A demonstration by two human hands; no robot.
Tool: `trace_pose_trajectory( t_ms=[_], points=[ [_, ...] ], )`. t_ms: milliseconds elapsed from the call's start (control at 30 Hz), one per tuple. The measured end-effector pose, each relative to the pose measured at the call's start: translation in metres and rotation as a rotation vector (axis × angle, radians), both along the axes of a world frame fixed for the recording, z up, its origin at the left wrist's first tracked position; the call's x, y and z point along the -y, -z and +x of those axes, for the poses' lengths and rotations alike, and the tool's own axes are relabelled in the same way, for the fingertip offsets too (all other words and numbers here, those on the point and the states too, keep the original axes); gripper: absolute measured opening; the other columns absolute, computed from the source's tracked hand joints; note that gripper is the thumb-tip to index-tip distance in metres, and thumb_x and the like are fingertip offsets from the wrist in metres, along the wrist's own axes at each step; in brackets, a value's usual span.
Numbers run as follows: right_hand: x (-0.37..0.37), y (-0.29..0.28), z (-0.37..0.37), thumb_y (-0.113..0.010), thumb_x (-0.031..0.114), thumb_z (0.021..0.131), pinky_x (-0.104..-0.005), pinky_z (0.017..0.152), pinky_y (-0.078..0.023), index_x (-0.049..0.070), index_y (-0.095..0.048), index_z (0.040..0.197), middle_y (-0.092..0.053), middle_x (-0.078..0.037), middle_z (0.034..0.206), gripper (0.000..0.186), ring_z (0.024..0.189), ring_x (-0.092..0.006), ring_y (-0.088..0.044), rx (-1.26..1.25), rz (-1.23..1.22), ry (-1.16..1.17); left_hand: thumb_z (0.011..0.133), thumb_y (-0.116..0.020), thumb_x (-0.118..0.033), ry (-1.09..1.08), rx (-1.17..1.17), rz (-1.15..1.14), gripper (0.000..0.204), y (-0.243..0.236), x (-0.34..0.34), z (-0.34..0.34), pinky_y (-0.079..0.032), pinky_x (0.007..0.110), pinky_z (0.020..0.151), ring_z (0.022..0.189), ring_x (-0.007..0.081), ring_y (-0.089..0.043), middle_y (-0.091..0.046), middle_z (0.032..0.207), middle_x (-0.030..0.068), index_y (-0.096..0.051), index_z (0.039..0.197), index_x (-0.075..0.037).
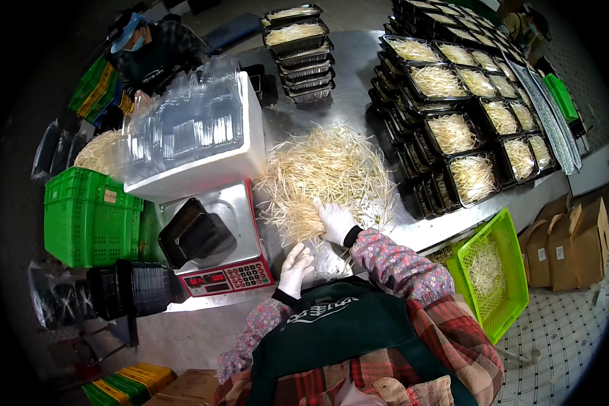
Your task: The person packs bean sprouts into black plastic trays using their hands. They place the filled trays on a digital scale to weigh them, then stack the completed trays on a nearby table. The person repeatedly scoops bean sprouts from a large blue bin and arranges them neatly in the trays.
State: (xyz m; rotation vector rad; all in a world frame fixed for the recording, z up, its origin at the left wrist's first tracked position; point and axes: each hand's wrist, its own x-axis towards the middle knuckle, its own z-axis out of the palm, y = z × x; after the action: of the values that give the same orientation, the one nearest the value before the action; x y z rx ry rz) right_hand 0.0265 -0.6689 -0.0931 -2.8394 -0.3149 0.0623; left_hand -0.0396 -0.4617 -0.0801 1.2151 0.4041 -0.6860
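Observation:
A loose heap of bean sprouts (338, 162) lies on the metal table in front of me. My right hand (336, 222), in a white glove, is at the heap's near edge, its fingers closed around a clump of sprouts. Just below and to the left, my left hand (296, 269), also gloved, is held with its fingers apart and slightly bent, and no sprouts show in it. Left of the hands, a black plastic tray (188, 233) without sprouts rests tilted on a red-framed digital scale (233, 276).
A white foam box (250, 128) bears stacked clear lids (189, 125). Sprout-filled black trays (440, 81) stand in stacks at right; another stack (308, 68) stands behind. Green crates (91, 216) and nested black trays (128, 287) are left, a lime crate (514, 298) right. A co-worker (155, 47) is far left.

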Motion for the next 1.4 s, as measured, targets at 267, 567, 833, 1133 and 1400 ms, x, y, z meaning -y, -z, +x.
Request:
trace_pose_trajectory(
  t_ms=[267, 567, 833, 1133, 1400],
  points=[
    [0.034, -0.039, 0.027, -0.081, 0.028, 0.061, -0.0392, 0.086, -0.053, 0.007, -0.052, 0.132, -0.068, -0.022, 0.104, 0.079, 0.099, -0.0331, -0.066, -0.312, 0.427, 0.253, 0.094, -0.057, -0.002, -0.478, 0.803, 0.553, 0.043, -0.077, -0.132, 0.023, -0.048, 0.033, 0.097, 0.115, 0.02, -0.057, -0.056, 0.133, 0.0131, -0.049, 0.137, -0.001],
    [0.043, -0.029, 0.027, -0.084, 0.0, 0.063, -0.0315, 0.095, -0.048, -0.002, -0.054, 0.124, -0.066, -0.007, 0.114, 0.068, 0.103, -0.0167, -0.062, -0.328, 1.222, 0.236, 0.087, -0.071, -0.013, -0.589, 0.318, 0.682, 0.023, -0.027, -0.262, 0.112, -0.048, 0.028, 0.074, 0.078, 0.0109, -0.057, -0.062, 0.087, 0.0009, -0.061, 0.102, 0.001],
    [-0.019, -0.119, 0.049, -0.08, 0.019, 0.063, -0.0361, 0.087, -0.053, -0.004, -0.047, 0.134, -0.069, -0.021, 0.104, 0.082, 0.097, -0.0324, -0.067, -0.141, 0.562, 0.067, 0.09, -0.058, 0.003, -0.771, 1.206, 0.372, 0.028, -0.085, -0.137, 0.155, -0.047, 0.037, 0.099, 0.121, 0.0261, -0.054, -0.048, 0.142, 0.0221, -0.05, 0.116, -0.003],
    [-0.149, -0.184, 0.079, -0.067, 0.014, 0.071, -0.0419, 0.071, -0.054, 0.0, -0.057, 0.097, -0.066, -0.015, 0.083, 0.032, 0.082, -0.0333, -0.067, 0.258, 0.1, -0.216, 0.098, -0.049, -0.025, -0.037, 1.36, 1.063, 0.051, -0.138, -0.092, 0.114, -0.03, 0.048, 0.113, 0.136, 0.0425, -0.036, -0.04, 0.147, 0.0206, -0.04, 0.146, -0.008],
    [-0.223, -0.124, 0.09, -0.071, 0.016, 0.067, -0.0404, 0.073, -0.051, 0.0, -0.049, 0.121, -0.062, -0.013, 0.092, 0.06, 0.089, -0.0313, -0.063, 0.245, -0.017, -0.489, 0.097, -0.057, -0.033, -0.223, 0.98, 0.813, 0.076, -0.069, -0.176, 0.099, -0.026, 0.04, 0.115, 0.14, 0.0334, -0.033, -0.032, 0.152, 0.0232, -0.017, 0.152, 0.0]
  ],
)
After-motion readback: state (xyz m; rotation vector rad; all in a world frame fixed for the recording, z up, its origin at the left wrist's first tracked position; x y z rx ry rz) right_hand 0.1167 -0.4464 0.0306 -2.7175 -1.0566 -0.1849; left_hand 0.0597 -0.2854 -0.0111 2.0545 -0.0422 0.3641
